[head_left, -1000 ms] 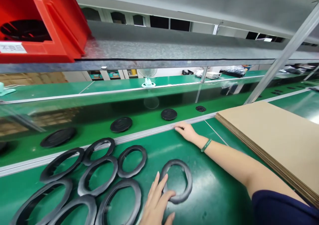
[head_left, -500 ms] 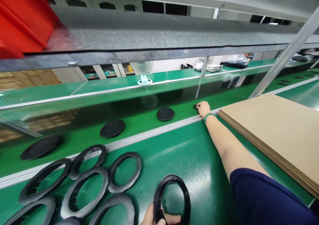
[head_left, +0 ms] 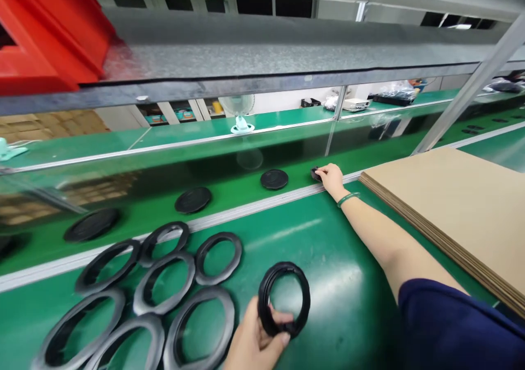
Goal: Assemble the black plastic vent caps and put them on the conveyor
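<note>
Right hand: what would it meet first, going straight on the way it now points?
The small dark piece that the right hand seems to pinch. Beyond that, along the forearm's line, probably the reflective panel behind the green belt, though depth is unclear.

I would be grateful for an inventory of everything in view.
worktop: one, green, foreground
belt: one, green, behind worktop
held ring: one, black, lower centre
loose rings: seven, black-grey, worktop's left
flat discs: four, black, along belt
small part: one, dark, centre right
distant pieces: several, dark, far right
cardboard stack: one, brown, right
bin: one, red, upper left
shelf: one, grey, above belt
fan: one, pale green, back centre
boxes: several, brown, back left
bracelet: one, green, right wrist
sleeve: one, navy, right arm
left hand: one, bare, gripping held ring
right hand: one, bare, pinching small part
</note>
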Available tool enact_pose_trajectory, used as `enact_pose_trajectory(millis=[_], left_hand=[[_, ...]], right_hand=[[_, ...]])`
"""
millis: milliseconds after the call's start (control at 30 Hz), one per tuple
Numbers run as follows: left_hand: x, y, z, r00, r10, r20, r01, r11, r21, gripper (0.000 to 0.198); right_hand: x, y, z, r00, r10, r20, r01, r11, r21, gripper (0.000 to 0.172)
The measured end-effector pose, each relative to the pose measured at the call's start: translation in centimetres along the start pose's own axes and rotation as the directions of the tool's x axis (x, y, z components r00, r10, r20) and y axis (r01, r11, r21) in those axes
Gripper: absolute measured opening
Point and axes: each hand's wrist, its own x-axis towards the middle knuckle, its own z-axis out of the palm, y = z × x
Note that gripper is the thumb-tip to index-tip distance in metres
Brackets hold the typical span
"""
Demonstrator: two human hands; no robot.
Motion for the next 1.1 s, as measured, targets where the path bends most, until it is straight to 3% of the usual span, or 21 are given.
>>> enact_pose_trajectory(millis=[167, 267, 400, 567, 767, 1000, 1100], left_hand=[[-0.6, 1.5, 0.2, 0.997, 0.07, 0.017, -0.072, 0.99, 0.123, 0.038], [-0.6, 1.7, 0.3, 0.997, 0.078, 0.009, -0.078, 0.991, 0.106, 0.04], [-0.4, 1.9, 0.5, 0.995, 0.098, -0.012, -0.098, 0.994, 0.055, 0.047], [-0.2, 2.1, 0.4, 0.99, 0.116, -0.076, -0.114, 0.993, 0.031, 0.048], [-0.1, 2.0, 0.5, 0.988, 0.1, -0.115, -0.094, 0.994, 0.051, 0.053], [-0.4, 2.0, 0.5, 0.993, 0.05, -0.107, -0.041, 0.995, 0.086, 0.058], [-0.5, 1.9, 0.5, 0.994, 0.035, -0.106, -0.024, 0.995, 0.099, 0.057]], right_hand=[[-11.8, -8.0, -3.4, 0.984, -0.138, 0.116, 0.109, 0.968, 0.226, 0.017], [-18.5, -12.6, -6.5, 0.875, -0.448, 0.183, 0.32, 0.819, 0.476, 0.015], [-23.7, -15.3, -8.4, 0.729, -0.67, 0.14, 0.538, 0.687, 0.488, 0.022], [-25.1, -14.5, -7.4, 0.631, -0.766, 0.123, 0.679, 0.622, 0.391, 0.024], [-24.5, -14.6, -7.7, 0.572, -0.805, 0.16, 0.725, 0.587, 0.361, 0.027], [-24.2, -14.1, -7.5, 0.484, -0.875, 0.025, 0.809, 0.458, 0.367, 0.017], [-24.3, -13.9, -7.3, 0.475, -0.879, 0.053, 0.817, 0.462, 0.345, 0.019]])
